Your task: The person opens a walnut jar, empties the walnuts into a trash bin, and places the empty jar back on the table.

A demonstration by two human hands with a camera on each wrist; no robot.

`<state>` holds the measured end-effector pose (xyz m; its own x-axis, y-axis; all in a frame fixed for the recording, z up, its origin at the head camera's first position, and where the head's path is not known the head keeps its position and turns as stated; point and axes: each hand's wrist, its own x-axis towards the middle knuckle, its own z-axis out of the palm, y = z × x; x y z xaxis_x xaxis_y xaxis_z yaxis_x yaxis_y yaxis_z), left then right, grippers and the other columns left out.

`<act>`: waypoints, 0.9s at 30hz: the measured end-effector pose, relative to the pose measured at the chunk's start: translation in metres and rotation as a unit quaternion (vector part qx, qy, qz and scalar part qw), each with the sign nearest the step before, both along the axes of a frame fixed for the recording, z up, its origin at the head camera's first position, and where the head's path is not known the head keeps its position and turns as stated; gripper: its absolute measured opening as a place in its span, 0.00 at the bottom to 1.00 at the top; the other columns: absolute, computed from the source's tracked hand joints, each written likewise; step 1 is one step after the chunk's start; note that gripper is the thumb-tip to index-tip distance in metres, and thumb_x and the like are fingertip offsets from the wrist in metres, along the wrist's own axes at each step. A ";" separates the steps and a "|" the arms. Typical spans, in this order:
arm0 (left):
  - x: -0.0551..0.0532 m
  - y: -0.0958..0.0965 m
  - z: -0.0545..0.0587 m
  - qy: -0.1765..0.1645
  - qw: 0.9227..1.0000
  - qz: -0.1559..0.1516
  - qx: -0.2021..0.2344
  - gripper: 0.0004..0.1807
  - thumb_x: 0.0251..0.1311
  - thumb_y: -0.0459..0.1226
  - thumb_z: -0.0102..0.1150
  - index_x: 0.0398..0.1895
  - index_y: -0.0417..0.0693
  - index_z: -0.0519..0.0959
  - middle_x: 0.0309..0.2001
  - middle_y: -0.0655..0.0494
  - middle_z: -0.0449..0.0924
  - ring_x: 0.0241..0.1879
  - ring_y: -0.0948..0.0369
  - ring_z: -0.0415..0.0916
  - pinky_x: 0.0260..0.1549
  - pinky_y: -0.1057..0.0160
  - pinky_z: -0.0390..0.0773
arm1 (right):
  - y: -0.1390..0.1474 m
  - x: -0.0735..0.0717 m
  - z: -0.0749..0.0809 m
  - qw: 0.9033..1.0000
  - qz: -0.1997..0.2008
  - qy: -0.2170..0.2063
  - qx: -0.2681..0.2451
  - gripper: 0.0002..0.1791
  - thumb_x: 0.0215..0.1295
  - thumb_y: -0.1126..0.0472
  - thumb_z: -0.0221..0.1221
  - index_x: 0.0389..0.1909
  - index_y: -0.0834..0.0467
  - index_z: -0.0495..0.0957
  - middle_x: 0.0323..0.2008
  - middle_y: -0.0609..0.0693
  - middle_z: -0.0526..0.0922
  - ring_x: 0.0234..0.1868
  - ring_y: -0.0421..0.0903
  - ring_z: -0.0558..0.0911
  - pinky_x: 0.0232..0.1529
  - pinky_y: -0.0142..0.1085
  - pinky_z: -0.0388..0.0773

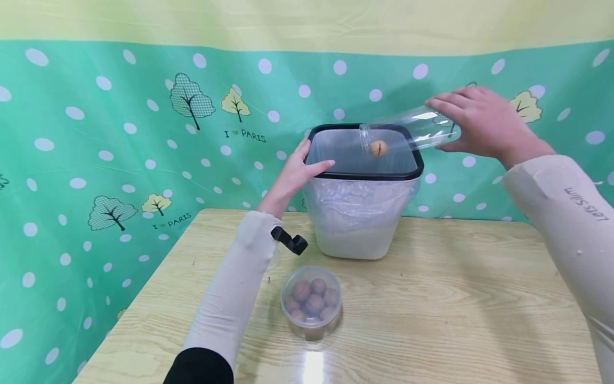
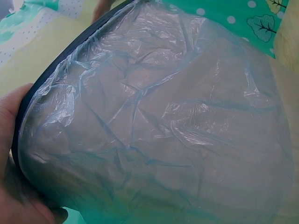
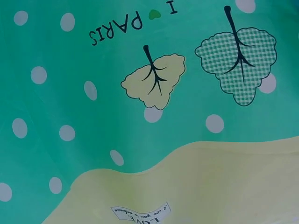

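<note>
As the right hand (image 1: 484, 121) grips a jar (image 1: 422, 127) and the left hand (image 1: 299, 169) a bin (image 1: 356, 241), a round tub (image 1: 298, 328) stands in front.

Right fingers (image 1: 446, 108) apparently curled, arm (image 1: 551, 194) outstretched

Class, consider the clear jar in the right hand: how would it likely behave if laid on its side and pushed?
The clear jar would probably roll, since its body looks cylindrical. Its smooth, shiny wall may be slippery to grip. The walnut near its mouth would likely tumble about, being roundish and apparently loose.
</note>
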<state>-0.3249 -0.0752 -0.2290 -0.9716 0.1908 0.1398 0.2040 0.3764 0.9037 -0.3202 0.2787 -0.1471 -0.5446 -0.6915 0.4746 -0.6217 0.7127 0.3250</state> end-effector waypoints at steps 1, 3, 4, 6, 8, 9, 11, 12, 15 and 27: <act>0.000 0.000 0.000 -0.001 1.000 -0.001 0.000 0.52 0.54 0.52 0.64 0.75 0.50 0.43 0.75 0.64 0.36 0.73 0.63 0.33 0.70 0.57 0.44 | 0.001 0.000 0.000 1.000 -0.006 -0.003 0.003 0.52 0.35 0.58 0.77 0.67 0.60 0.64 0.59 0.63 0.73 0.58 0.63 0.68 0.64 0.54 0.60; 0.000 0.001 0.000 -0.003 1.000 -0.002 0.003 0.52 0.54 0.52 0.64 0.75 0.50 0.43 0.75 0.64 0.36 0.73 0.64 0.33 0.70 0.57 0.45 | 0.002 0.001 0.000 1.000 -0.011 -0.004 0.005 0.52 0.36 0.58 0.76 0.67 0.60 0.63 0.59 0.63 0.72 0.58 0.63 0.67 0.64 0.54 0.59; 0.000 0.001 -0.001 -0.003 1.000 -0.003 0.004 0.52 0.54 0.52 0.64 0.75 0.50 0.43 0.75 0.64 0.36 0.73 0.64 0.33 0.70 0.58 0.45 | 0.002 0.001 0.000 1.000 -0.011 -0.003 0.005 0.52 0.36 0.58 0.76 0.67 0.60 0.63 0.59 0.63 0.72 0.58 0.63 0.67 0.64 0.54 0.59; 0.000 0.001 -0.001 -0.003 1.000 -0.003 0.005 0.52 0.54 0.52 0.64 0.75 0.50 0.43 0.75 0.65 0.36 0.73 0.64 0.33 0.70 0.57 0.45 | 0.002 0.002 0.000 1.000 -0.012 -0.001 0.005 0.52 0.37 0.58 0.76 0.67 0.60 0.63 0.59 0.63 0.72 0.58 0.63 0.67 0.65 0.54 0.58; 0.000 0.000 -0.001 -0.002 1.000 -0.002 0.004 0.52 0.55 0.52 0.64 0.75 0.51 0.43 0.75 0.64 0.36 0.73 0.63 0.33 0.70 0.57 0.44 | 0.002 0.002 -0.002 1.000 0.000 0.009 0.002 0.52 0.36 0.57 0.76 0.66 0.60 0.64 0.58 0.62 0.73 0.57 0.63 0.68 0.63 0.54 0.60; 0.000 0.000 -0.002 -0.001 1.000 -0.001 0.003 0.52 0.54 0.52 0.64 0.75 0.51 0.43 0.75 0.64 0.36 0.73 0.63 0.32 0.70 0.57 0.44 | 0.001 0.002 -0.002 1.000 0.007 0.013 0.000 0.52 0.35 0.57 0.76 0.66 0.59 0.64 0.58 0.62 0.73 0.57 0.63 0.68 0.63 0.54 0.61; 0.000 -0.001 -0.003 0.002 1.000 -0.001 -0.001 0.52 0.54 0.51 0.64 0.75 0.51 0.43 0.76 0.64 0.36 0.73 0.63 0.32 0.70 0.57 0.43 | 0.000 0.002 -0.003 1.000 0.017 0.019 -0.001 0.52 0.35 0.57 0.76 0.66 0.59 0.64 0.58 0.62 0.74 0.57 0.62 0.69 0.63 0.54 0.62; 0.000 -0.002 -0.003 0.004 1.000 -0.001 -0.003 0.52 0.54 0.52 0.64 0.75 0.51 0.43 0.76 0.63 0.36 0.73 0.63 0.32 0.70 0.57 0.43 | -0.001 0.003 -0.003 0.999 0.021 0.025 0.001 0.52 0.35 0.57 0.76 0.66 0.59 0.64 0.58 0.62 0.74 0.57 0.62 0.69 0.63 0.53 0.62; 0.000 -0.003 -0.004 0.004 1.000 -0.001 -0.002 0.53 0.54 0.52 0.64 0.75 0.51 0.43 0.76 0.63 0.36 0.73 0.63 0.31 0.70 0.57 0.43 | -0.003 0.004 -0.002 0.999 0.016 0.039 0.013 0.51 0.36 0.58 0.75 0.66 0.60 0.64 0.58 0.62 0.73 0.58 0.62 0.67 0.65 0.51 0.59; -0.001 -0.001 -0.001 0.006 1.000 -0.004 -0.001 0.52 0.54 0.53 0.64 0.75 0.50 0.44 0.76 0.64 0.36 0.73 0.63 0.32 0.70 0.56 0.43 | -0.006 0.003 0.003 0.999 0.005 0.013 0.041 0.49 0.39 0.58 0.75 0.66 0.60 0.63 0.59 0.62 0.72 0.60 0.62 0.66 0.66 0.52 0.57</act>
<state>-0.3260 -0.0761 -0.2301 -0.9684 0.1990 0.1503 0.2171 0.3761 0.9008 -0.3173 0.2727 -0.1438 -0.5261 -0.7334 0.4305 -0.6184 0.6774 0.3984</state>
